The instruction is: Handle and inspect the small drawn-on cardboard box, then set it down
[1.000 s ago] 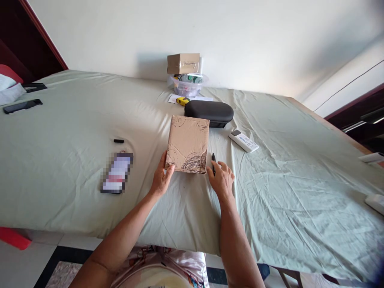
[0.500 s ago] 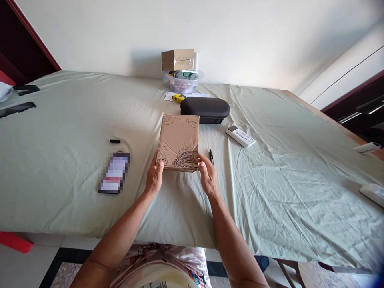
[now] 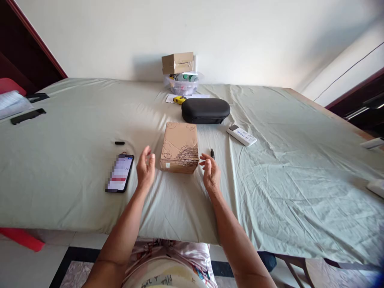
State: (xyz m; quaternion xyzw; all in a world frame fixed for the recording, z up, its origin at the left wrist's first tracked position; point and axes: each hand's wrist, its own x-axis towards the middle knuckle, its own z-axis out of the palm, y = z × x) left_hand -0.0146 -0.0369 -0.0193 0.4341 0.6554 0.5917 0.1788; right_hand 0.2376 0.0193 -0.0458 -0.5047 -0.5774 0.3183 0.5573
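Observation:
A brown cardboard box with dark scribbles on its top rests on the cloth-covered table between my hands. To its left, my left hand is apart from it, fingers loosely spread and nothing in them. My right hand is by the box's right side, fingers parted and slightly curled, holding nothing. Just beyond my right fingers lies a black marker, partly hidden by them. A phone with a lit screen lies left of my left hand, and a small black cap sits above it.
Behind the box is a black hard case, with a yellow tape measure beside it. A white device lies to the right. A clear plastic tub and another cardboard box stand against the wall.
Both hands have let go of the cardboard box and moved apart from its sides. The box now rests on the table, its front face showing.

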